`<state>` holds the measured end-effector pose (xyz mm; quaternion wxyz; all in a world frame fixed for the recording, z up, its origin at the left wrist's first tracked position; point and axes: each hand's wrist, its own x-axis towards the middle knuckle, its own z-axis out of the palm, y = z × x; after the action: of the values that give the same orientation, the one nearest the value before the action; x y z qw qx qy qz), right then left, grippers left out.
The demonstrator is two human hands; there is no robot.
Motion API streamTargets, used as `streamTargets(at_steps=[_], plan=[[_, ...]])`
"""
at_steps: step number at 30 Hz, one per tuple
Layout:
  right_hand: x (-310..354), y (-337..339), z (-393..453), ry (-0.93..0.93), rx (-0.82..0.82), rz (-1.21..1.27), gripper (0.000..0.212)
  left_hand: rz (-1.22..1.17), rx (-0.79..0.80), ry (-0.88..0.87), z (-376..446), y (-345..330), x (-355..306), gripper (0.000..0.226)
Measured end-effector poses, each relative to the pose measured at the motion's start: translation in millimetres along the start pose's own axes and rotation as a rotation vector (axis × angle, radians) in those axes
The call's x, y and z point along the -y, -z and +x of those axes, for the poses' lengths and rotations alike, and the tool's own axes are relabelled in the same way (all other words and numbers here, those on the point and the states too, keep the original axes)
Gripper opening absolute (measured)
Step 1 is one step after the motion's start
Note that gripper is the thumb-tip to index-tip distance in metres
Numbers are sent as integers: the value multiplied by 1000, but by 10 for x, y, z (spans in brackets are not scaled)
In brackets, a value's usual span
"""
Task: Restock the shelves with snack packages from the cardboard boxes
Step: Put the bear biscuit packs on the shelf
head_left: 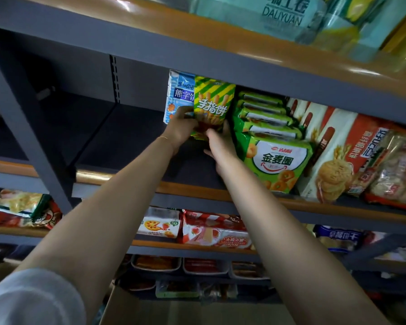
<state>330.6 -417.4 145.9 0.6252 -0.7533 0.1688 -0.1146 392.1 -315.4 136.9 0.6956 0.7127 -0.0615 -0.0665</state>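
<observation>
A yellow-green striped snack bag [212, 103] stands upright at the back of the grey shelf [131, 141], with a blue and white snack bag [179, 95] just behind it on the left. My left hand [182, 126] grips the lower left of both bags, thumb on the blue one. My right hand [222, 146] holds the striped bag's bottom right corner from below. A cardboard box [136, 306] shows at the bottom of the view, its contents hidden.
Right of my hands stands a row of green ring-biscuit bags [277, 158], then red and white cookie packs [338, 158]. The left part of this shelf is bare. A shelf above holds pale packages [284, 12]; lower shelves hold red snack packs [211, 231] and trays.
</observation>
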Motion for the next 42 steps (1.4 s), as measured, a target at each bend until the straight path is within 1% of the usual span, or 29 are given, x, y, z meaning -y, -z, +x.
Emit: streamTargets(at_steps=[3, 6, 8, 12, 14, 16, 17, 19, 20, 21, 22, 24, 26, 28, 30, 32, 34, 36, 38, 40, 41, 42], plan=[[-40, -39, 81, 2, -28, -28, 75, -72, 16, 23, 59, -12, 27, 44], [-118, -76, 107, 36, -49, -31, 86, -100, 74, 12, 101, 9, 70, 50], [-184, -85, 155, 69, -57, -39, 91, -63, 102, -8, 74, 15, 73, 57], [-198, -95, 112, 61, -47, -37, 96, 12, 173, -30, -68, 27, 7, 51], [-128, -72, -55, 68, -30, -5, 89, 50, 159, -21, -163, 64, -43, 48], [-70, -37, -243, 77, -6, 78, 71, 37, 42, -10, -292, 141, -98, 49], [-42, -23, -347, 81, 16, 134, 62, 4, -38, -29, -394, 196, -127, 45], [34, -25, -598, 112, 86, 227, 37, -80, -153, -112, -694, 346, -167, 25], [71, -42, -740, 145, 132, 250, 24, -106, -173, -156, -893, 447, -163, 15], [110, -72, -907, 183, 184, 246, 18, -119, -176, -194, -1138, 554, -159, 6], [123, -119, -1071, 217, 236, 220, 20, -116, -184, -218, -1377, 682, -123, 6], [92, -263, -1389, 267, 361, 170, 23, -103, -246, -225, -1835, 960, 14, 13], [-83, -503, -1649, 263, 512, 146, 24, -94, -359, -155, -2186, 1265, 320, 18], [-392, -814, -1860, 203, 656, 80, 24, -71, -499, -10, -2474, 1575, 793, 19], [-797, -1142, -2055, 105, 784, -38, 23, -10, -625, 190, -2797, 1857, 1361, 20], [-1271, -1450, -2236, -19, 881, -192, 19, 79, -699, 406, -3217, 2071, 1917, 21], [-1788, -1722, -2408, -129, 930, -324, 17, 132, -756, 573, -3671, 2208, 2383, 19], [-2274, -1964, -2585, -270, 931, -393, 15, 140, -817, 670, -4073, 2293, 2724, 24], [-2669, -2173, -2723, -428, 896, -418, 14, 130, -847, 729, -4380, 2343, 2973, 27], [-2945, -2370, -2770, -616, 808, -378, 11, 137, -856, 761, -4587, 2375, 3181, 26], [-3074, -2477, -2750, -723, 741, -332, 6, 143, -858, 774, -4649, 2389, 3276, 26], [-3205, -2582, -2710, -816, 675, -282, 6, 133, -858, 781, -4690, 2401, 3357, 25]])
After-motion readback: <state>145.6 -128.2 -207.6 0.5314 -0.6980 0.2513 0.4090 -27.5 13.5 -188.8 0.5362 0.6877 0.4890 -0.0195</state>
